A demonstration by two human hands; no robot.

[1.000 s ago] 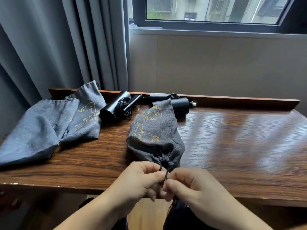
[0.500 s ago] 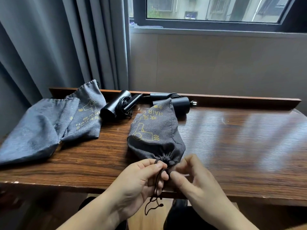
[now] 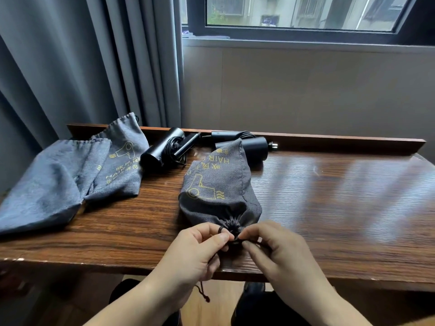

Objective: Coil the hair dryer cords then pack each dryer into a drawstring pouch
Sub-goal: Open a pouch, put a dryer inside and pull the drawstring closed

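Half a second ago the two hands were apart, the cord hanging slack from the left one; now they have come back together at the gathered neck of the filled pouch (image 3: 220, 191), low in the centre of the frame near the desk (image 3: 329, 208) front edge. The left hand (image 3: 197, 252) pinches the drawstring (image 3: 231, 238) between thumb and forefinger, a small loop showing above its fingers, and the right hand (image 3: 277, 250) has its fingers clamped on the other strand, which runs across them. The cord's knotted tail dangles below the desk edge. This reads as a knot or bow being tied, so the first dryer is nearly packed. Two more dryers (image 3: 164, 150) (image 3: 249, 147) lie with coiled cords along the back ledge, and two empty pouches (image 3: 44, 184) (image 3: 122, 161) wait at the left of the frame.
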